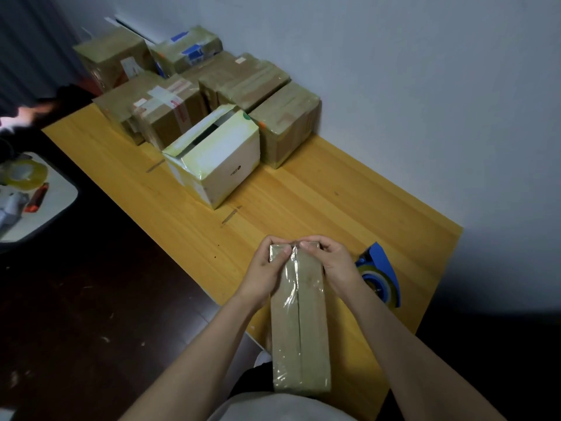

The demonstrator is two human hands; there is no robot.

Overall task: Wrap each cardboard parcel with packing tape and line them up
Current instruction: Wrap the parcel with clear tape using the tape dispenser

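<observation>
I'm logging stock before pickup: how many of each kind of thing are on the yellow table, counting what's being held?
Brown parcels by the wall: 6, roughly, since they overlap
Brown parcel held by left hand and right hand: 1
White box: 1
Blue tape dispenser: 1
Total: 9
</observation>
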